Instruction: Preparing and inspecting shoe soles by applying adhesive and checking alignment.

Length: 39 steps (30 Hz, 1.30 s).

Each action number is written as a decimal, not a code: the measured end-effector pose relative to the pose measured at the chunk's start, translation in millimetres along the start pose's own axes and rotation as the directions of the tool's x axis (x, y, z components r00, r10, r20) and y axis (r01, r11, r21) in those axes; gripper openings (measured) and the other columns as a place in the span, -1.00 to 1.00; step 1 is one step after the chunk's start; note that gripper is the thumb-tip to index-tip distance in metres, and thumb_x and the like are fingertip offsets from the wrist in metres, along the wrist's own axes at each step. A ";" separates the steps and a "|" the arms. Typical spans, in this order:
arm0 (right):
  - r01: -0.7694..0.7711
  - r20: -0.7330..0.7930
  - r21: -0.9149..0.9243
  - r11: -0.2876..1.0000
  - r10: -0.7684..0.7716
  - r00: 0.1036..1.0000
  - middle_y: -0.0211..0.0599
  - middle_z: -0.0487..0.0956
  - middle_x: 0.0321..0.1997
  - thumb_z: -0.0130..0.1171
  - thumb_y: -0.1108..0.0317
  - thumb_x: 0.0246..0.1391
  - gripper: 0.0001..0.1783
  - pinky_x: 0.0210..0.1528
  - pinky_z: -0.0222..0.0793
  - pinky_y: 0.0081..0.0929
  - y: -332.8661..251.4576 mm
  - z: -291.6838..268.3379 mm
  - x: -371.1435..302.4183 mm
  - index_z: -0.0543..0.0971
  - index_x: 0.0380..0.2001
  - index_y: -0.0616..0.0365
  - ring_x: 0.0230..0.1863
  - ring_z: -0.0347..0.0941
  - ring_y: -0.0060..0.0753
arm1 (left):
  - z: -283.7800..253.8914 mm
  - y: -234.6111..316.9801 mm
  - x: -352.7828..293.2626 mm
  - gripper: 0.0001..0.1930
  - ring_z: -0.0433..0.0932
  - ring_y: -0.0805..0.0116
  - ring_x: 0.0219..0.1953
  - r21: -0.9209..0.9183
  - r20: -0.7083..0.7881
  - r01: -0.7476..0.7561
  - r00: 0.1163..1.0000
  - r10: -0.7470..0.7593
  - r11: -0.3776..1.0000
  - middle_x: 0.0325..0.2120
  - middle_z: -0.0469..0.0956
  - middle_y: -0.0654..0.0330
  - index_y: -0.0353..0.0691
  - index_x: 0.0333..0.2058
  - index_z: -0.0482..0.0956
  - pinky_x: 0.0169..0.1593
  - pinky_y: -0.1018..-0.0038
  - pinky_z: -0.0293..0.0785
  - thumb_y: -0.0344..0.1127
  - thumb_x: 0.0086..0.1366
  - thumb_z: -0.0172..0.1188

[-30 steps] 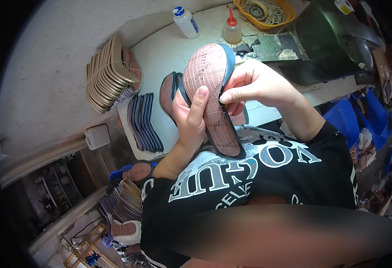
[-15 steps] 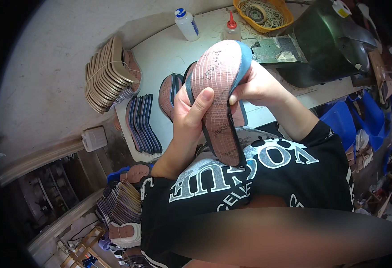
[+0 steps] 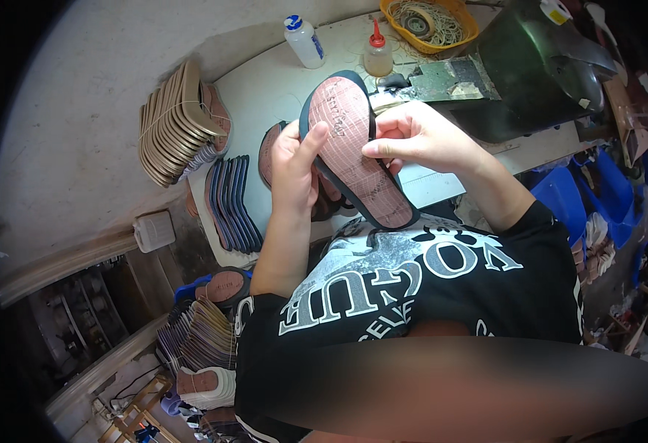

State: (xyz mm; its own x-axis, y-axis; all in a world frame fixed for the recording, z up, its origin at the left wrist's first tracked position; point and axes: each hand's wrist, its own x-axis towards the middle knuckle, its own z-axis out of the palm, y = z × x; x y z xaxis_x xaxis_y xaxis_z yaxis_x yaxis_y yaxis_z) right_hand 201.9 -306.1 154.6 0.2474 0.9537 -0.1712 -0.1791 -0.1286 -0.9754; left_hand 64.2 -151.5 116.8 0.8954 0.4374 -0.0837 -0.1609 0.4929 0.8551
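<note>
Though gripped, sole's (image 3: pixel 353 151) underside hidden.

A white plastic bottle with a blue cap and a blue label (image 3: pixel 305 41) is seen upright at the far edge of the white table (image 3: pixel 265 88). A small clear squeeze bottle with a red nozzle (image 3: pixel 378 53) is set just right of it. No signs or screens are seen.

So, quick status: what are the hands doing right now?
Left hand and right hand both grip the sole, held up over the table. Nothing in the way.
</note>
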 end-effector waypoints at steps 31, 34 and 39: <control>-0.158 -0.110 0.556 0.816 0.261 0.959 -0.05 0.62 -0.36 0.05 0.19 0.24 -0.62 -0.38 0.56 -0.56 76.9 3.8 -49.7 0.52 -0.16 0.37 -0.42 0.62 -0.35 | 9.1 -55.8 93.4 -0.75 0.54 0.52 -0.36 0.218 -0.282 0.044 0.959 0.020 0.975 -0.36 0.60 0.22 -0.38 -0.28 0.58 -0.24 0.60 0.44 -0.27 0.22 0.26; -0.047 -0.212 0.620 0.783 0.226 0.951 0.00 0.62 -0.34 0.04 0.19 0.24 -0.61 -0.36 0.56 -0.52 77.9 6.0 -42.0 0.52 -0.17 0.39 -0.41 0.62 -0.31 | 14.4 -52.6 100.0 -0.75 0.54 0.51 -0.37 0.167 -0.304 0.071 0.952 -0.017 0.983 -0.38 0.60 0.21 -0.38 -0.29 0.58 -0.25 0.59 0.44 -0.26 0.25 0.24; 0.044 -0.322 0.643 0.765 0.217 0.922 -0.03 0.62 -0.41 -0.02 0.19 0.24 -0.61 -0.40 0.55 -0.47 67.8 9.4 -19.4 0.53 -0.24 0.40 -0.46 0.61 -0.30 | -5.6 -43.7 116.7 -0.67 0.55 0.48 -0.37 0.179 -0.330 0.190 0.936 -0.123 0.965 -0.38 0.61 0.16 -0.43 -0.29 0.57 -0.22 0.57 0.45 -0.17 0.27 0.22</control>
State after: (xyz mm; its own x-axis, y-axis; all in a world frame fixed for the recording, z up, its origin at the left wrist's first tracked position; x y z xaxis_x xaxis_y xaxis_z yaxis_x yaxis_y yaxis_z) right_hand 175.9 -330.8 93.1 0.4955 0.7636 -0.4141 -0.7380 0.1186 -0.6642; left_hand 173.4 -117.8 66.8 0.7207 0.5972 -0.3522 0.0890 0.4241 0.9012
